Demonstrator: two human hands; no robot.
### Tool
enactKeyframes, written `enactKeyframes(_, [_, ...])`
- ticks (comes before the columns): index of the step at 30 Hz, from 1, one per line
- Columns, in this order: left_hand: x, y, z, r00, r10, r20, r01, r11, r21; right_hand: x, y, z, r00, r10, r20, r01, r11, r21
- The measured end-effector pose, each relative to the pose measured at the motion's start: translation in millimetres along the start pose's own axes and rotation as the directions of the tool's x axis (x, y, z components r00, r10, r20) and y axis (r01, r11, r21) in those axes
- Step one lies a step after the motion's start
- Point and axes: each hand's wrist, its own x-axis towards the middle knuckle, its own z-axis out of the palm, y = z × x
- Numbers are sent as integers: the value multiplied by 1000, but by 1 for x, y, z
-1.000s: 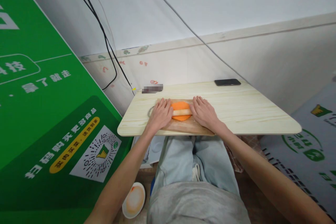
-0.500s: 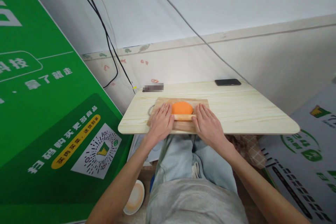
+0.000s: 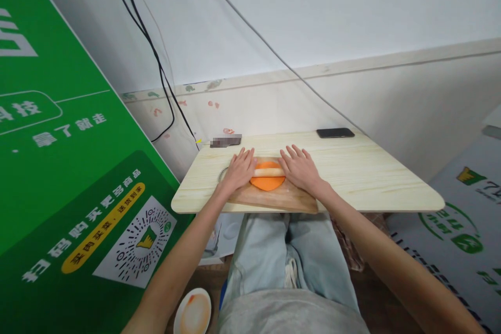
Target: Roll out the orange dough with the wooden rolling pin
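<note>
Grey shirt [image 3: 293, 313] and pale jeans [image 3: 258, 255] nearest. Both forearms bare, reaching forward and converging over light wood-grain table [image 3: 364, 177], elbows wide. Wooden board [image 3: 274, 200], brown, at near table edge. Orange piece [image 3: 267, 183] on board between hands: flat, smooth, rounded outline, dough-like, larger part on near side of pin. Pale wooden rolling pin [image 3: 269, 173], plain cylinder, lies crosswise over it. Left hand [image 3: 237, 169]: palm down on pin's left end, fingers extended forward, not wrapped. Right hand [image 3: 299, 168]: same on right end, fingers slightly spread. Pin ends hidden under hands. Thin metal ring [image 3: 222, 174] just beside left hand, partly hidden. Far edge: black phone [image 3: 335, 133], glossy, flat, right; pixelated dark item [image 3: 226, 141] left, can't identify. White wall [image 3: 313, 5] behind.
</note>
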Motion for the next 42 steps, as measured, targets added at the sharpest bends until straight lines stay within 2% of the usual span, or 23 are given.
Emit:
enactKeyframes(3, [20, -9, 2, 1000, -21, 20, 22, 998, -54, 11, 3, -1, 1000, 14, 25, -15, 999, 32])
enactKeyframes(6, [33, -15, 3, 999, 26, 24, -25, 997, -67, 10, 5, 0, 999, -4, 38, 1, 998, 70])
enactKeyframes(9, [39, -18, 3, 997, 63, 52, -59, 995, -78, 1, 5, 1, 999, -26, 36, 23, 997, 73])
enactKeyframes(13, [38, -18, 5, 997, 52, 49, -49, 996, -71, -5, 3, 1, 998, -43, 56, 40, 998, 56])
enactKeyframes(17, [25, -16, 9, 998, 46, 43, -46, 999, -3, -2, 4, 0, 992, -61, 107, 54, 996, 72])
enactKeyframes(20, [5, -12, 12, 999, 39, -14, -38, 996, 78, 1, 3, -2, 988, -61, 144, 50, 995, 83])
enactKeyframes(26, [-42, 7, 6, 988, -56, -143, 70, 993, 95, -5, -9, -6, 990, -81, 113, 73, 994, 80])
enactKeyframes(29, [-55, 16, 2, 980, -70, -185, 84, 994, 68, -11, -11, -6, 993, -74, 97, 64, 993, 101])
enactKeyframes(32, [-53, 15, 1, 979, -68, -191, 71, 997, 9, -14, -2, -7, 982, -179, 61, 169, 974, 150])
enactKeyframes(36, [-40, 3, 1, 976, -136, -168, 96, 970, -224, -16, 14, -9, 919, -395, 21, 382, 899, 214])
enactKeyframes(39, [-36, -6, 1, 950, -274, -148, 187, 882, -433, -16, 17, -7, 922, -388, 10, 376, 899, 223])
enactKeyframes(42, [-36, -10, 2, 915, -370, -162, 229, 805, -547, -12, 11, -6, 963, -265, 36, 253, 947, 199])
